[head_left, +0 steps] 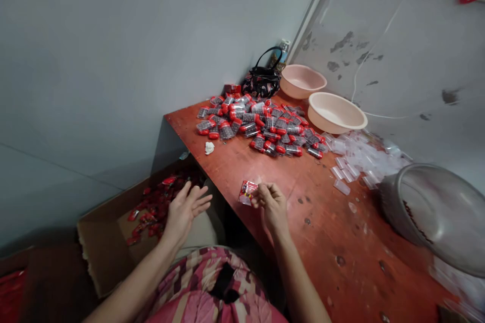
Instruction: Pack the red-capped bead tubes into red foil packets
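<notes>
My right hand (273,207) pinches the right edge of a small flat red printed packet (247,192) just over the near edge of the red table (288,176). To the left, my left hand (187,204) is open with its fingers spread and nothing in it. It hovers beside the table edge, in front of a cardboard box (100,242) with many small shiny red pieces (151,212) inside. Beyond my hands lies a heap of small clear containers with red caps (261,126), filled with something dark.
Clear empty plastic tubes (359,156) lie at the right, beside a large metal basin (401,202) with dark bits inside. Two plastic basins, one pink (303,88) and one cream (333,123), stand at the back near a black handbag (262,83). A crumpled white scrap (209,148) lies near the left edge.
</notes>
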A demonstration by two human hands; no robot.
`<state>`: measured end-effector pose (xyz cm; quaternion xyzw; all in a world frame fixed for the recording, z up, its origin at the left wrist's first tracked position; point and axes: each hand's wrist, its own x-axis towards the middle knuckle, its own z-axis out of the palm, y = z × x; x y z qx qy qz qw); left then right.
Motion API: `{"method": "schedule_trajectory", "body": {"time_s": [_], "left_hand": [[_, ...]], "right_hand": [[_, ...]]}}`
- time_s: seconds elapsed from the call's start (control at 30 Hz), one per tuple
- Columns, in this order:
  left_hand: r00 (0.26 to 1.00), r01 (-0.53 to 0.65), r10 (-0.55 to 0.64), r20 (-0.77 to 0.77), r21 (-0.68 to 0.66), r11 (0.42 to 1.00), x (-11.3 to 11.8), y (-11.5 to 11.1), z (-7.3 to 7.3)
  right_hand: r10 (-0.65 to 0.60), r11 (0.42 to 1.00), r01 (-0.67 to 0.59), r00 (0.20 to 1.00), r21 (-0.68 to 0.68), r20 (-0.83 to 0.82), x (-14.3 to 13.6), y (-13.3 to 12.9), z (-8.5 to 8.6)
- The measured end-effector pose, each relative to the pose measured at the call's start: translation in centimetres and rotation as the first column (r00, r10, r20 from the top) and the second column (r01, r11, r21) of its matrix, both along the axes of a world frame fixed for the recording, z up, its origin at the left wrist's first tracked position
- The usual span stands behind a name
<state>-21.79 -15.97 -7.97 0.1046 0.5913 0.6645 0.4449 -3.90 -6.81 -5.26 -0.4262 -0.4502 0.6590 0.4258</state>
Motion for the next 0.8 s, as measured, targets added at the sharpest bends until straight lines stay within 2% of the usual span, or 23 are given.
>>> {"method": "schedule_trajectory", "body": {"time_s": [0.03,0.07,0.1,0.17,0.2,0.23,0.3,0.37,0.43,0.57,0.63,0.73,0.8], "left_hand": [[0.98,0.075,-0.071,-0.187,0.013,0.997,0.7,0.4,-0.1],[0.908,0.169,-0.142,-0.393,0.033,0.985,1.6,1.0,-0.1],[0.779,0.278,-0.202,-0.593,0.039,0.96,2.4,1.7,-0.2],[0.443,0.444,-0.244,-0.863,-0.025,0.896,3.9,3.5,-0.6],[0.292,0.476,-0.248,-0.924,-0.085,0.875,4.5,4.3,-0.8],[0.175,0.483,-0.25,-0.952,-0.139,0.864,4.9,5.0,-1.1],[0.034,0.458,-0.252,-0.967,-0.209,0.864,5.3,6.0,-1.7],[-0.021,0.435,-0.237,-0.971,-0.223,0.872,5.4,6.3,-2.2],[-0.04,0.423,-0.209,-0.977,-0.206,0.883,5.4,6.3,-2.6],[-0.034,0.415,-0.113,-0.993,-0.117,0.902,5.3,6.1,-2.9],[-0.033,0.417,-0.078,-0.996,-0.084,0.905,5.2,6.1,-3.1],[-0.07,0.423,-0.083,-0.994,-0.105,0.9,5.0,6.0,-3.1],[-0.101,0.434,-0.1,-0.99,-0.134,0.891,5.0,5.9,-3.0]], "right_hand": [[-0.021,1.0,0.021,1.0,0.015,0.016,0.8,0.1,0.1],[-0.037,0.999,0.036,0.999,0.026,0.031,1.5,0.2,0.2],[-0.044,0.999,0.043,0.998,0.032,0.044,2.0,0.2,0.1],[-0.033,0.999,0.031,0.998,0.032,0.059,2.5,0.0,-0.3],[-0.02,0.999,0.018,0.997,0.03,0.068,2.6,-0.2,-0.5],[-0.008,1.0,0.005,0.997,0.031,0.079,2.7,-0.3,-0.7],[0.01,0.999,-0.015,0.994,0.039,0.109,2.7,-0.6,-1.0],[0.014,0.998,-0.023,0.988,0.055,0.153,2.8,-0.8,-1.2],[-0.008,0.996,-0.011,0.978,0.091,0.211,2.8,-0.7,-1.4],[-0.129,0.978,0.072,0.945,0.196,0.3,1.9,-0.2,-2.4],[-0.124,0.98,0.074,0.953,0.185,0.278,1.2,0.3,-2.9],[-0.096,0.983,0.05,0.959,0.174,0.266,0.7,1.0,-3.3],[-0.137,0.973,0.07,0.941,0.218,0.309,1.0,1.3,-3.3]]}}
